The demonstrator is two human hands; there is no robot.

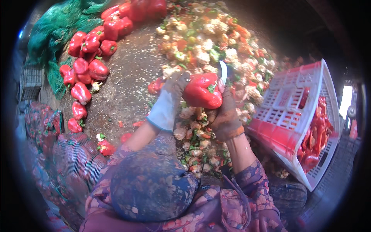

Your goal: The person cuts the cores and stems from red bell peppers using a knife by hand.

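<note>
A whole red bell pepper [201, 91] with a green stem sits between my two gloved hands. My left hand [174, 90], in a white glove with a brown-coated palm, grips it from the left. The brown glove with an orange cuff is on my right hand [224, 113], which holds a knife with a short curved blade [223, 72] pointing up, beside the pepper's right side; its handle is mostly hidden. Under and beyond both hands spreads a heap of pepper cores and trimmings [203, 52]. Whole red peppers [97, 69] lie in a curved row to the left.
On the right a red and white plastic crate [278, 101] lies tilted, with cut red pepper pieces [316, 136] inside. Green netting [58, 32] is bunched at the upper left. Mesh sacks of red peppers [76, 159] stand at the lower left.
</note>
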